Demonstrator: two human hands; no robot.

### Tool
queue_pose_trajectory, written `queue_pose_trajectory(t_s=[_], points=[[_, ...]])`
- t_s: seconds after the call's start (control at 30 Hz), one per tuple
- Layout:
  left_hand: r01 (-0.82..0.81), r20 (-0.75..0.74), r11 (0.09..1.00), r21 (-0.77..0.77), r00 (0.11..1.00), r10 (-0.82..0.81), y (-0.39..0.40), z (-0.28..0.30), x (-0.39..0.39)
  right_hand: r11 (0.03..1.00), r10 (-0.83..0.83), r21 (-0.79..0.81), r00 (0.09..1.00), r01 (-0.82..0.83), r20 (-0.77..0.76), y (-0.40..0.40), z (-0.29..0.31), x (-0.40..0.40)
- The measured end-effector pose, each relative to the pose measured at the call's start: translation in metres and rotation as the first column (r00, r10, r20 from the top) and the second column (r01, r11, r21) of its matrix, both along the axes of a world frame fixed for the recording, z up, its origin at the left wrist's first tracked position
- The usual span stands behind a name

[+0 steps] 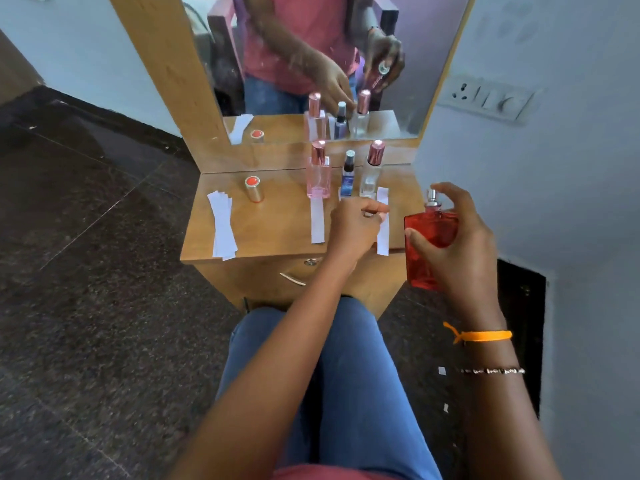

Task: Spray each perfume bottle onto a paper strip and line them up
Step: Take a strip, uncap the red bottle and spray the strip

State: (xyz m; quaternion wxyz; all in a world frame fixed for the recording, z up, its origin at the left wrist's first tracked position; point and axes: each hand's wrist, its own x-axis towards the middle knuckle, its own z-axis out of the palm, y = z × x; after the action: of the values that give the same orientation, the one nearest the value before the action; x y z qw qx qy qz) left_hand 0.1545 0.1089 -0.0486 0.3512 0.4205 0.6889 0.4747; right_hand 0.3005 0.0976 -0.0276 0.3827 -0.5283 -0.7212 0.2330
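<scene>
My right hand (460,251) holds a red square perfume bottle (427,244) with its cap off, index finger curled over the silver nozzle, off the table's right edge. My left hand (356,223) pinches a white paper strip (383,230) lying in front of the clear bottle (371,174). A pink bottle (318,174) stands at the back with another strip (317,220) before it. Between them stands a small blue bottle (347,178); any strip in front of it is hidden by my left hand.
A stack of spare paper strips (223,225) lies at the left of the small wooden dressing table (270,230). The red-topped gold cap (254,188) stands near it. A mirror (311,64) rises behind the bottles. A wall with a switchboard (488,97) is close on the right.
</scene>
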Motion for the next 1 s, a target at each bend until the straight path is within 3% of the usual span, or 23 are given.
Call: queue_pose_trajectory(t_s=[0.13,0.3,0.47,0.63,0.77,1.0], points=[[0.045,-0.03,0.995,-0.084,0.998,-0.048,0.013,-0.002,0.011,1.0,0.006,-0.017,1.0,-0.006,-0.022,-0.001,-0.001,-0.001],[0.092,-0.233,0.991,-0.094,0.966,-0.111,0.016,-0.001,0.019,1.0,0.008,-0.021,1.0,-0.008,0.004,0.001,-0.005,-0.001],[0.101,-0.544,0.99,-0.1,0.827,-0.14,0.014,-0.001,0.022,1.0,-0.001,-0.022,1.0,0.001,-0.015,0.002,-0.007,0.001],[0.106,-0.688,0.985,-0.134,0.706,-0.17,0.011,-0.004,0.021,1.0,-0.003,-0.026,0.999,0.002,-0.042,0.004,-0.009,0.002],[0.095,-0.739,0.988,-0.125,0.655,-0.156,0.013,-0.006,0.021,1.0,0.0,-0.028,0.999,-0.001,-0.045,0.004,-0.013,0.002],[0.106,-0.759,0.992,-0.065,0.64,-0.118,0.018,-0.018,0.019,0.999,0.028,-0.032,0.997,-0.03,-0.065,0.005,-0.016,0.002]])
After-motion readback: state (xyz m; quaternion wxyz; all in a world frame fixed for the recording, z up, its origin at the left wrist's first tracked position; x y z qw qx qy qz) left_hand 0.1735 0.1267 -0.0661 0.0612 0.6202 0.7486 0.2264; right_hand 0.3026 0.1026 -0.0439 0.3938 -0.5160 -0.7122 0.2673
